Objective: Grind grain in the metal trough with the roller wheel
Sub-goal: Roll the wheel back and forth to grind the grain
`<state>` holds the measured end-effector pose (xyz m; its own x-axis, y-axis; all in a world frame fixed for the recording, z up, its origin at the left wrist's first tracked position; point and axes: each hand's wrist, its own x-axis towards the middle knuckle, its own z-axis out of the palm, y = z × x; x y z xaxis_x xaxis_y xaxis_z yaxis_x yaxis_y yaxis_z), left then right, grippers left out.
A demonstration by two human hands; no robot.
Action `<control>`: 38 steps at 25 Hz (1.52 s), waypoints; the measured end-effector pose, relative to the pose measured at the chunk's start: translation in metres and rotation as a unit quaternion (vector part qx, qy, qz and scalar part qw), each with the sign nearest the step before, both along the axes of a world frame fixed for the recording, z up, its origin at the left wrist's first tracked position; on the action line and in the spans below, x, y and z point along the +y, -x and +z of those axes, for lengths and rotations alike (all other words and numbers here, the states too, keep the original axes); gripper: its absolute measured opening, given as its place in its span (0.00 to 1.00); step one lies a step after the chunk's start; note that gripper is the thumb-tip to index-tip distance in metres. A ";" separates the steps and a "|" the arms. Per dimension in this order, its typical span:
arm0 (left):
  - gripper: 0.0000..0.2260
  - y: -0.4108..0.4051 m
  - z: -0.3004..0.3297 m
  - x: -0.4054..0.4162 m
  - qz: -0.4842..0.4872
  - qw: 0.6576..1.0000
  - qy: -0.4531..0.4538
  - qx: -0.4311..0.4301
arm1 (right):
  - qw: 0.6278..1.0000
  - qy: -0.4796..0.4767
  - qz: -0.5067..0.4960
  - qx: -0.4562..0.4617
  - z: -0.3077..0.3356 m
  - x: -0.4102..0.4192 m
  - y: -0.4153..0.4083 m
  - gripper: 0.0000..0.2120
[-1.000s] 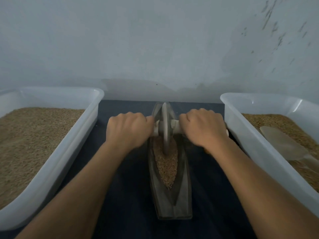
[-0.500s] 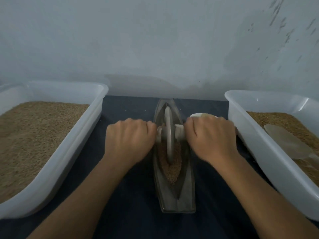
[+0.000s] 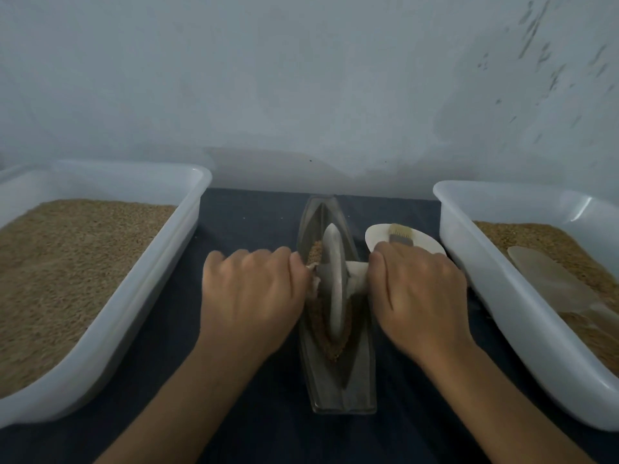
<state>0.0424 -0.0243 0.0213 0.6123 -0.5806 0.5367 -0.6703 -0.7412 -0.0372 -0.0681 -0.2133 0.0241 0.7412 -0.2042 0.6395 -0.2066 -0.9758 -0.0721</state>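
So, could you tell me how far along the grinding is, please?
Done: grain is loaded in the metal trough. In hand: left hand and right hand grip the roller wheel handles mid-trough. Left: the grain looks coarse; both tubs hold more.

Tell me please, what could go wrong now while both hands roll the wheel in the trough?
1. Grain lies heaped beside the roller wheel near the rim of the narrow metal trough; a hard stroke may push some onto the dark cloth.
2. The left hand and right hand grip the axle close to the rim, so knuckles might scrape it.
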 end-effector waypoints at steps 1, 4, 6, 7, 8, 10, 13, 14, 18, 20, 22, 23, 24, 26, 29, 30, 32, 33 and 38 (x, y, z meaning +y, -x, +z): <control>0.17 -0.002 0.002 0.000 0.002 1.000 -0.019 -0.011 | 1.000 0.004 -0.004 0.003 0.001 0.001 0.001 0.23; 0.10 -0.021 0.012 -0.013 -0.011 0.989 -0.148 -0.011 | 0.995 0.031 -0.072 0.064 0.011 -0.009 -0.029 0.26; 0.07 -0.058 0.026 -0.033 0.017 0.987 -0.147 0.062 | 0.987 -0.001 -0.082 0.135 0.024 -0.028 -0.062 0.23; 0.08 -0.074 0.034 -0.043 0.023 0.980 -0.153 0.125 | 0.979 -0.011 -0.083 0.188 0.030 -0.038 -0.077 0.19; 0.10 -0.082 0.042 -0.050 0.030 0.969 -0.155 0.189 | 0.966 -0.021 -0.089 0.242 0.036 -0.045 -0.089 0.15; 0.10 -0.084 0.044 -0.057 0.041 0.965 -0.153 0.208 | 0.958 -0.003 -0.081 0.277 0.040 -0.045 -0.092 0.10; 0.08 -0.051 0.024 -0.037 0.024 0.994 -0.103 0.019 | 0.983 0.034 -0.090 0.156 0.025 -0.030 -0.062 0.22; 0.11 -0.035 0.015 -0.027 0.010 0.996 -0.086 -0.014 | 0.991 0.031 -0.091 0.098 0.016 -0.020 -0.044 0.25; 0.19 -0.009 -0.005 -0.004 -0.001 0.999 0.041 -0.003 | 1.000 0.020 -0.019 0.006 0.002 0.003 -0.002 0.24; 0.22 -0.008 0.001 -0.008 0.022 0.999 0.047 0.012 | 0.996 0.046 -0.058 0.055 0.012 0.001 -0.009 0.25; 0.25 -0.013 0.009 -0.016 0.042 0.996 0.068 0.033 | 0.991 0.056 -0.079 0.095 0.018 -0.006 -0.021 0.27; 0.26 -0.017 0.014 -0.020 0.047 0.995 0.081 0.031 | 0.992 0.042 -0.078 0.089 0.019 -0.011 -0.026 0.27; 0.26 -0.022 0.018 -0.024 0.050 0.994 0.091 0.022 | 0.995 0.024 -0.074 0.066 0.021 -0.016 -0.032 0.28; 0.24 -0.036 0.027 -0.031 0.055 0.995 0.085 0.026 | 0.998 0.001 -0.064 0.010 0.024 -0.025 -0.044 0.29; 0.26 -0.058 0.027 -0.036 0.032 0.997 -0.044 0.057 | 0.995 -0.024 -0.069 0.070 0.022 -0.034 -0.064 0.26; 0.25 -0.066 0.025 -0.038 0.020 0.993 -0.089 0.073 | 0.992 -0.028 -0.076 0.099 0.020 -0.037 -0.071 0.25; 0.22 -0.082 0.027 -0.045 0.012 0.982 -0.145 0.120 | 0.984 -0.018 -0.088 0.153 0.021 -0.047 -0.085 0.22; 0.20 -0.090 0.031 -0.050 0.013 0.974 -0.157 0.162 | 0.977 -0.013 -0.088 0.195 0.023 -0.053 -0.093 0.21; 0.23 -0.120 0.050 -0.069 -0.004 0.932 -0.145 0.333 | 0.902 -0.215 -0.076 0.365 0.051 -0.065 -0.130 0.22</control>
